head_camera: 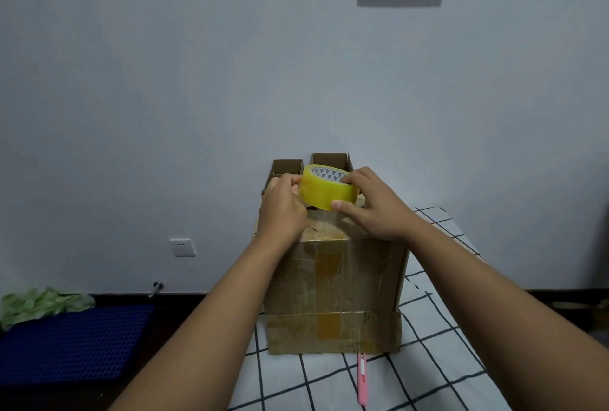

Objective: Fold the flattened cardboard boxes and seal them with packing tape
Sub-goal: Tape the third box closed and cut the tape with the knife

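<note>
Both your hands are up on the tape roll [328,187], the yellow one, held over the top of the cardboard box [333,282]. Your right hand [375,204] has the roll properly gripped: fingers curled over its upper rim into the core, thumb pressed against the lower yellow edge. Your left hand [283,209] sits at the roll's left side, fingertips bunched and pinching right where the yellow band meets them; it looks like the tape's loose end, though from this angle I can't be sure.

Below your fingers the box stands upright on the checked tablecloth [438,344], its front face patched with old brown and yellowish tape strips, its bottom flap splayed out toward you. Its top is mostly hidden under your hands, so what's inside can't be seen.

Just beyond your fingertips, against the wall, two smaller open boxes [308,165] stand side by side; only their inner walls show, contents out of sight.

Near your right forearm, a pink utility knife [362,381] lies on the cloth, its tip at the box's front flap.
</note>
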`<state>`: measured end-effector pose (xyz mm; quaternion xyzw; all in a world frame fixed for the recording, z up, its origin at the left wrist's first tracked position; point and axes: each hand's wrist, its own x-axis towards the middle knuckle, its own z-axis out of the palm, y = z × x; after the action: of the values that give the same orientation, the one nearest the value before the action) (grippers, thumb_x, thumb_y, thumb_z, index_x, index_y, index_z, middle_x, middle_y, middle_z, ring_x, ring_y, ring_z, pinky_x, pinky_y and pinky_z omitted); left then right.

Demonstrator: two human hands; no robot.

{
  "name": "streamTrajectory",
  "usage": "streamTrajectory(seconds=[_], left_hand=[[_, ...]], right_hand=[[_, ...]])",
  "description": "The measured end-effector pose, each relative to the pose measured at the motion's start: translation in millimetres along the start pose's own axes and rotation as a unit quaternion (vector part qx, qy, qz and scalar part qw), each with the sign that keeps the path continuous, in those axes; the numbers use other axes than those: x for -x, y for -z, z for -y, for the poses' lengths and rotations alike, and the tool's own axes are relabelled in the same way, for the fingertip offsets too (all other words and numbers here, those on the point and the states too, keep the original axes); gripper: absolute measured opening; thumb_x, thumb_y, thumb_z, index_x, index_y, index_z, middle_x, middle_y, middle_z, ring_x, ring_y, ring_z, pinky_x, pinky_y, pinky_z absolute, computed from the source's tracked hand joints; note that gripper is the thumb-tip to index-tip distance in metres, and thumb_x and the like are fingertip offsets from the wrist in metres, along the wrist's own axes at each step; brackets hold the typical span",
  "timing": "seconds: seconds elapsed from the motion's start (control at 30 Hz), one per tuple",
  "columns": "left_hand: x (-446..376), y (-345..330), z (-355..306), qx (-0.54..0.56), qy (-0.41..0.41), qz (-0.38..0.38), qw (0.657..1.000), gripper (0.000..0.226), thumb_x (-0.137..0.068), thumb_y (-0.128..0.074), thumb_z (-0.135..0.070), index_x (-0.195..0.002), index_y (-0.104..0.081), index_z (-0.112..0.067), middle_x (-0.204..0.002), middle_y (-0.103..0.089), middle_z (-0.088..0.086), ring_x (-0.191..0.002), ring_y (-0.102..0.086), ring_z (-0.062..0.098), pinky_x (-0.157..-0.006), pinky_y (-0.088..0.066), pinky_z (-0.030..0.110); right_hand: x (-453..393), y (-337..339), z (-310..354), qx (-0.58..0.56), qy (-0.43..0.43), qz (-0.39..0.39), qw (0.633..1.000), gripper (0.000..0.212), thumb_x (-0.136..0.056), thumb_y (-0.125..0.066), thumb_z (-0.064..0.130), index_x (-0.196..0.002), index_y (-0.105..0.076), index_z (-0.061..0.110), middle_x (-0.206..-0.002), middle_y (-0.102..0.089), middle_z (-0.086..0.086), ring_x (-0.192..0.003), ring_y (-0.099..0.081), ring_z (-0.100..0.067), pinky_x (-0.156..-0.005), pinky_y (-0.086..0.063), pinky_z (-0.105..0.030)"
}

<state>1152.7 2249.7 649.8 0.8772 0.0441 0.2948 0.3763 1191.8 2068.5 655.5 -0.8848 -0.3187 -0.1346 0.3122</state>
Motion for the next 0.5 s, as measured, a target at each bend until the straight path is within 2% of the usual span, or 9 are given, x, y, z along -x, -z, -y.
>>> streamTrajectory(seconds=[0.17, 0.23, 0.37, 0.5], left_hand=[[-3.2, 2.8, 5.0, 0.095, 0.019, -0.02, 0.995, 0.012, -0.101, -0.046, -0.017, -0.103, -0.057, -0.022, -0.106, -0.058, -0.003, -0.099, -0.055, 0.013, -0.082, -0.051, 0.028], [-5.0, 5.5, 5.1, 0.116, 0.032, -0.005, 0.993, 0.008, -0.1, -0.049, -0.019, -0.101, -0.057, -0.021, -0.098, -0.058, -0.008, -0.095, -0.056, 0.011, -0.077, -0.049, 0.022], [-8.3, 6.5, 6.7, 0.088, 0.048, 0.019, 0.995, 0.009, -0.102, -0.047, -0.022, -0.102, -0.056, -0.019, -0.101, -0.058, -0.005, -0.094, -0.055, 0.012, -0.075, -0.042, 0.023], [-11.7, -0.8, 6.8, 0.029, 0.053, 0.023, 0.998, 0.011, -0.104, -0.041, -0.021, -0.101, -0.051, -0.018, -0.11, -0.052, 0.0, -0.095, -0.049, 0.013, -0.078, -0.04, 0.024]], right_hand=[[-1.4, -1.7, 3.1, -0.001, 0.015, -0.033, 0.999, 0.057, -0.085, -0.058, 0.058, -0.128, -0.053, 0.02, -0.125, -0.047, 0.002, -0.113, -0.049, -0.022, -0.09, -0.051, -0.044], [-2.9, -1.2, 1.3, -0.006, 0.007, -0.046, 0.999, 0.06, -0.083, -0.053, 0.063, -0.126, -0.051, 0.021, -0.123, -0.046, 0.005, -0.111, -0.048, -0.02, -0.087, -0.051, -0.046], [-3.3, -2.8, -6.0, 0.003, 0.01, -0.044, 0.999, 0.062, -0.081, -0.046, 0.07, -0.125, -0.05, 0.026, -0.123, -0.045, 0.01, -0.112, -0.048, -0.019, -0.086, -0.05, -0.05], [-2.9, -6.1, -6.8, 0.004, 0.006, -0.033, 0.999, 0.059, -0.087, -0.049, 0.06, -0.13, -0.05, 0.02, -0.127, -0.048, 0.002, -0.113, -0.049, -0.021, -0.091, -0.048, -0.045]])
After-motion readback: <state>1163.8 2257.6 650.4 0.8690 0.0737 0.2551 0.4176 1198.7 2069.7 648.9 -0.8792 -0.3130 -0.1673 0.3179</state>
